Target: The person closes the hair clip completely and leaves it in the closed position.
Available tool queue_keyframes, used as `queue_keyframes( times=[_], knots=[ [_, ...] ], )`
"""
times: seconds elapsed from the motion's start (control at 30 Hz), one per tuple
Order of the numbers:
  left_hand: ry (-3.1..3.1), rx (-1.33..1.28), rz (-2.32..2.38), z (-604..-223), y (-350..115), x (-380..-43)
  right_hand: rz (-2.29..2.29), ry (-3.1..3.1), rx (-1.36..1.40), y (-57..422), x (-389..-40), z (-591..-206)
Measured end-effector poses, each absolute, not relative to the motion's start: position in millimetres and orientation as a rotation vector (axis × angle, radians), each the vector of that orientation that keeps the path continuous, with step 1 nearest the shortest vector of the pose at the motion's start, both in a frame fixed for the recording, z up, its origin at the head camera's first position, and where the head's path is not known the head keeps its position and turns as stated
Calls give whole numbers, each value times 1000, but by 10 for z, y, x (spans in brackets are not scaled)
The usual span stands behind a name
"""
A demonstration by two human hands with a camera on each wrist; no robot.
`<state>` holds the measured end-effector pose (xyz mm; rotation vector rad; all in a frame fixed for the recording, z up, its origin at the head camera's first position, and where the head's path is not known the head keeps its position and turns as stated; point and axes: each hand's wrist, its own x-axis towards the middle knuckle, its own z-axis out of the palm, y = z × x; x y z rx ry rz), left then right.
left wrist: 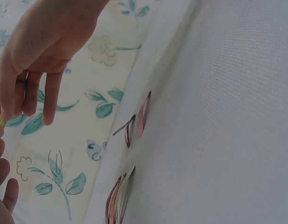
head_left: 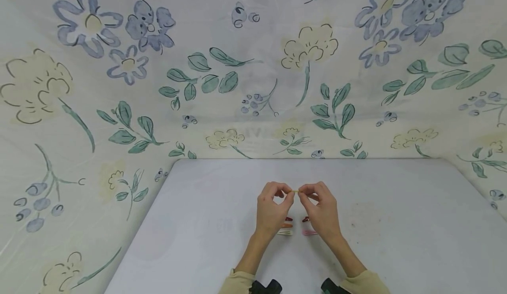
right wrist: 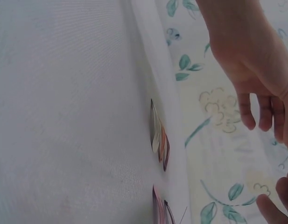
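Note:
Between the fingertips of both hands is a small, thin yellow hair clip [head_left: 295, 191], mostly covered by the fingers. My left hand [head_left: 272, 206] pinches its left end and my right hand [head_left: 322, 206] its right end, both raised above the white table. Below the left hand lie a dark red hair clip [head_left: 289, 218], an orange hair clip [head_left: 287, 226] and a cream hair clip [head_left: 286, 232], side by side. Under the right hand are a pink hair clip [right wrist: 158, 205] and another dark red hair clip [head_left: 306, 219]. In the left wrist view the right hand [left wrist: 52, 42] shows loosely bent outer fingers.
The white table [head_left: 198, 206] has a raised-looking back edge in the wrist views. Behind it hangs a floral cloth [head_left: 269, 65], also covering the left side. Black wrist straps [head_left: 266, 286] show at the sleeves.

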<state>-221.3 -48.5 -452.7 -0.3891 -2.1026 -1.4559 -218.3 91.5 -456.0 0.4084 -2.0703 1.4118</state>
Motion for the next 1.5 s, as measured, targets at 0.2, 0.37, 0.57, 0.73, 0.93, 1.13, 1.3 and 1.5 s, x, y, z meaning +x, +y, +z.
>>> queue_keyframes(
  times=[0.2, 0.37, 0.57, 0.73, 0.93, 1.13, 1.3, 1.5],
  knots=[
    [-2082, -393, -1470, -4527, -476, -2214, 1401, -2050, 407, 918, -2185, -4566],
    [-2088, -388, -1535, -4487, -465, -2196, 1384, -2025, 422, 926, -2185, -4556],
    [-2119, -371, -1571, -4508, -465, -2211, 1403, -2043, 405, 929, -2182, -4559],
    [-2105, -428, -1545, -4537, -483, -2215, 1427, -2071, 382, 930, -2168, -4556],
    [-2117, -465, -1498, -4551, -501, -2216, 1435, -2093, 372, 942, -2176, -4554],
    [-2127, -481, -1517, -4541, -517, -2210, 1432, -2104, 367, 951, -2187, -4546],
    [-2136, -452, -1597, -4524, -502, -2199, 1412, -2113, 365, 954, -2187, -4532],
    [-2154, -400, -1655, -4350, -466, -2095, 1415, -2107, 375, 970, -2185, -4525]
  ],
)
